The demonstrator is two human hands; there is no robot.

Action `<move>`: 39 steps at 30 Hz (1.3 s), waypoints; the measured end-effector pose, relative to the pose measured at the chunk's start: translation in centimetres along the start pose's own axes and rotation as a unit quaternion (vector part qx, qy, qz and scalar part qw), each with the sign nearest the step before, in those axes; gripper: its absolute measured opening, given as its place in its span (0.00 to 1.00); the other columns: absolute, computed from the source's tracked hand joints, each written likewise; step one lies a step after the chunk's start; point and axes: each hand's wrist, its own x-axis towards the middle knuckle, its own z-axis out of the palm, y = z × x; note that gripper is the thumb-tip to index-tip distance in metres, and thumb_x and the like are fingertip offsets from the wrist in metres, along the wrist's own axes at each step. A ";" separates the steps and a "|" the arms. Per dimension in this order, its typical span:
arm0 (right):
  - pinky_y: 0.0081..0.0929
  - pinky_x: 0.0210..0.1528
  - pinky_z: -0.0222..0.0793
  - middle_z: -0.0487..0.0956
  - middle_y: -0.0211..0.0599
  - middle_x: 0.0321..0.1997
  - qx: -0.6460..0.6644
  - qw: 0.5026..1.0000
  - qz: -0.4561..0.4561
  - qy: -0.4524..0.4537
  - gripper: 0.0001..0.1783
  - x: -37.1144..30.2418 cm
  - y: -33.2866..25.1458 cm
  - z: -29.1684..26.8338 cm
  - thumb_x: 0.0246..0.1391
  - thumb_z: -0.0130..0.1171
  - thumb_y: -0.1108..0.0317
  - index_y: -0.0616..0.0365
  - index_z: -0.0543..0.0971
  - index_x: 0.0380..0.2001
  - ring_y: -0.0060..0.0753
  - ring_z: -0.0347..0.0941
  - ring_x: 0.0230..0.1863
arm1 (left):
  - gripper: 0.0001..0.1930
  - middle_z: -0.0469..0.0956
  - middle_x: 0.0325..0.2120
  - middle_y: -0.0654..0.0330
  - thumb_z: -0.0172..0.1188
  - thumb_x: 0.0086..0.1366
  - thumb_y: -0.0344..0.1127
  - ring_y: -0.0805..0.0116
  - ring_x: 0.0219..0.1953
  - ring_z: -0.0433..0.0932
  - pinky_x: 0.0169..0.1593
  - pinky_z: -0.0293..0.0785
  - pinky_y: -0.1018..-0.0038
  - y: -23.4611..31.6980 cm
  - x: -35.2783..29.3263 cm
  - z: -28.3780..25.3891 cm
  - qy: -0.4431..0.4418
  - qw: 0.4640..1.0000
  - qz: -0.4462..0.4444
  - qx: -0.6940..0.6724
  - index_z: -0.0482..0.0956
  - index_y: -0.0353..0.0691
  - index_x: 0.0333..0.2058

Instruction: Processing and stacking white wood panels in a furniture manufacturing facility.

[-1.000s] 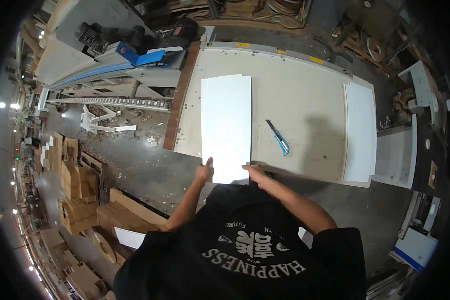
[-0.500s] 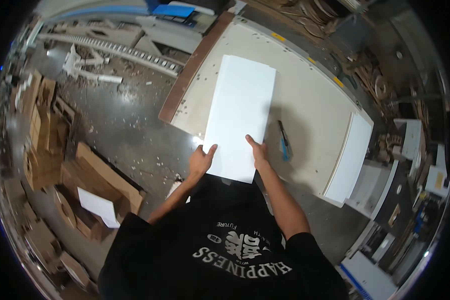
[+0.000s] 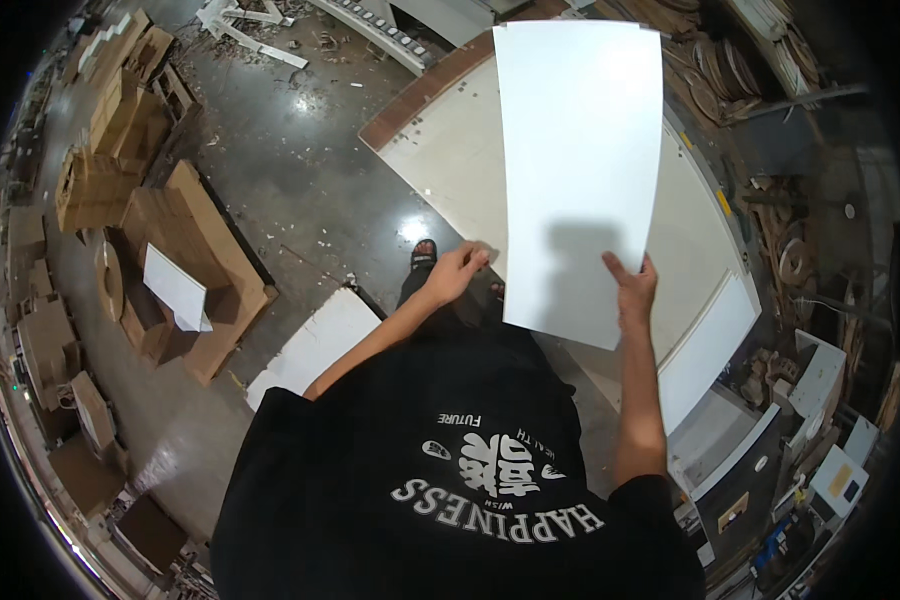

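A long white rectangular panel point(image 3: 580, 140) is held up over the beige tabletop point(image 3: 450, 165), tilted away from me. My right hand point(image 3: 634, 288) grips its near right edge, the thumb lying on the white face and the fingers going behind. My left hand point(image 3: 456, 274) is off the panel, a little to the left of its lower left edge. Its fingers are loosely curled and slightly apart, and nothing shows in them. The panel covers much of the tabletop, including the place where a thin dark and blue tool lay.
Another white panel point(image 3: 708, 350) lies along the table's right end. Cardboard boxes point(image 3: 120, 120) and a cardboard stack point(image 3: 205, 270) with a white sheet point(image 3: 173, 285) stand on the left floor. A white board point(image 3: 315, 345) lies near my left arm. Scraps litter the grey floor point(image 3: 300, 190).
My left hand has let go of the white panel and moved beside it. The right hand has raised the panel and shifted it rightward. The view has turned somewhat.
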 end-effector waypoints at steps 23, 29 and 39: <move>0.32 0.50 0.73 0.84 0.39 0.42 -0.191 0.967 -0.169 -0.020 0.26 -2.4 -1.3 -23.5 0.47 0.82 0.66 0.70 0.81 0.45 0.33 0.78 0.42 | 0.26 0.84 0.43 0.39 0.57 0.63 0.52 0.39 0.47 0.84 0.51 0.80 0.52 0.5 1.3 16.6 0.085 0.969 -0.172 0.155 0.80 0.33 0.48; 0.40 0.38 0.74 0.84 0.48 0.28 -0.337 0.901 -0.270 -0.051 0.25 0.5 -0.8 -16.6 0.41 0.82 0.52 0.59 0.81 0.31 0.48 0.78 0.30 | 0.29 0.83 0.31 0.46 0.61 0.70 0.58 0.49 0.33 0.85 0.39 0.80 0.55 -13.3 -13.2 2.9 0.409 0.867 -0.283 -0.040 0.76 0.34 0.51; 0.44 0.33 0.65 0.80 0.37 0.26 -0.499 0.718 -0.455 -0.170 0.23 3.3 0.5 -8.0 0.41 0.79 0.50 0.53 0.79 0.27 0.51 0.74 0.28 | 0.12 0.76 0.26 0.65 0.65 0.71 0.41 0.76 0.26 0.74 0.33 0.74 0.75 -4.4 -20.8 3.4 0.577 0.783 -0.117 -0.202 0.75 0.39 0.39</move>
